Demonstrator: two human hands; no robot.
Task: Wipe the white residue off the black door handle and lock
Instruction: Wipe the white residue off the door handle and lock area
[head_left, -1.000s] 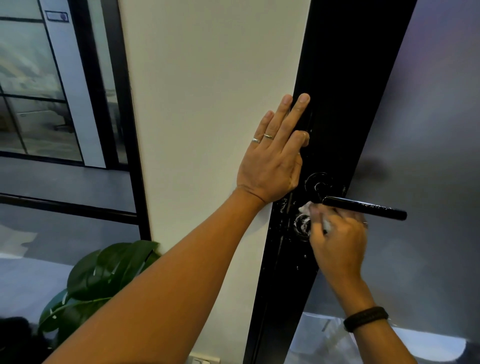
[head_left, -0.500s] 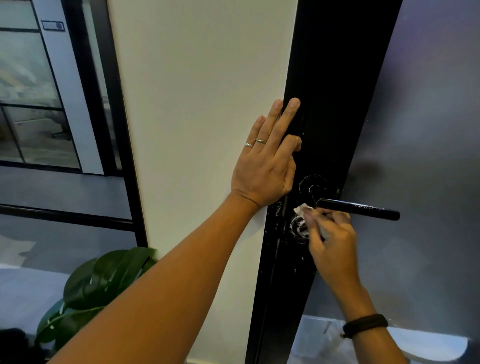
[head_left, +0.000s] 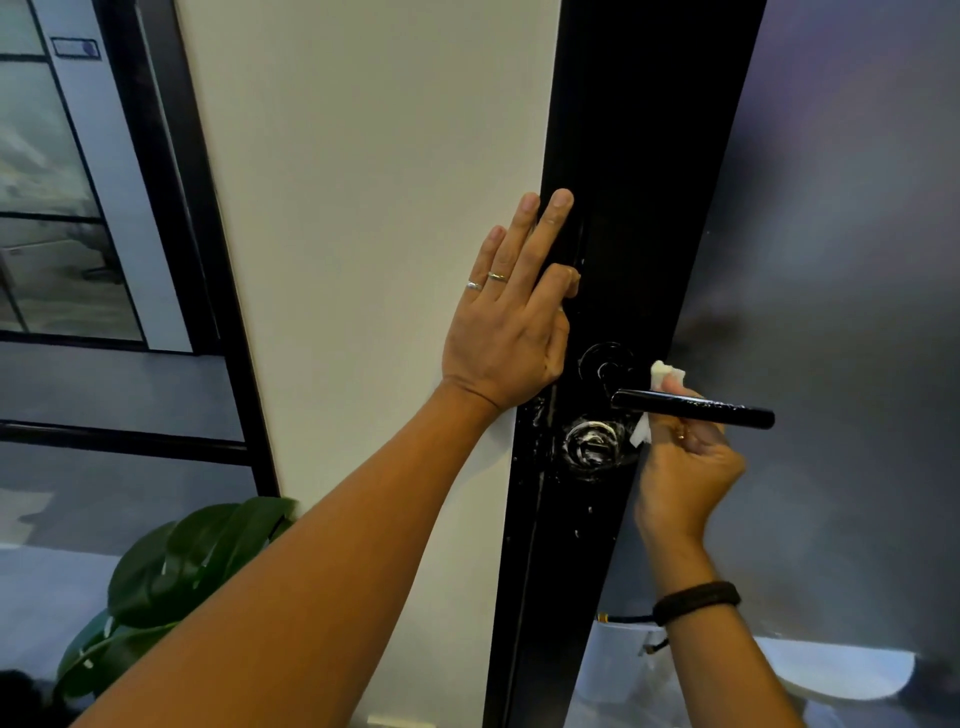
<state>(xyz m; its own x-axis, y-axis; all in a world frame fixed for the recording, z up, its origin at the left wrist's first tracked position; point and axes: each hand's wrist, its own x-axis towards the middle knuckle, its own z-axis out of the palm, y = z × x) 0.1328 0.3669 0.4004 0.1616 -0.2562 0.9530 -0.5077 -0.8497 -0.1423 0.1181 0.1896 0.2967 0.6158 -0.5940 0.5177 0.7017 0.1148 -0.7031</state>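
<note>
White tissue (head_left: 666, 373) behind black handle (head_left: 693, 409)

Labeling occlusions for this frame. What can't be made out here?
- Tissue: mostly hidden behind the handle and the right hand, head view.
- Right fingertips: behind the handle; contact with it unclear.
- Lock keyhole: white smears cover it.
- Sign top left: too small to read.
- White object below: blurred through the glass, cut by the right forearm.
- Left hand palm: pressed flat, underside unseen.

Black handle (head_left: 693, 409), white-smeared black lock (head_left: 592, 444), white tissue (head_left: 667, 374), cream wall (head_left: 374, 208), green leaves (head_left: 192, 561)
</note>
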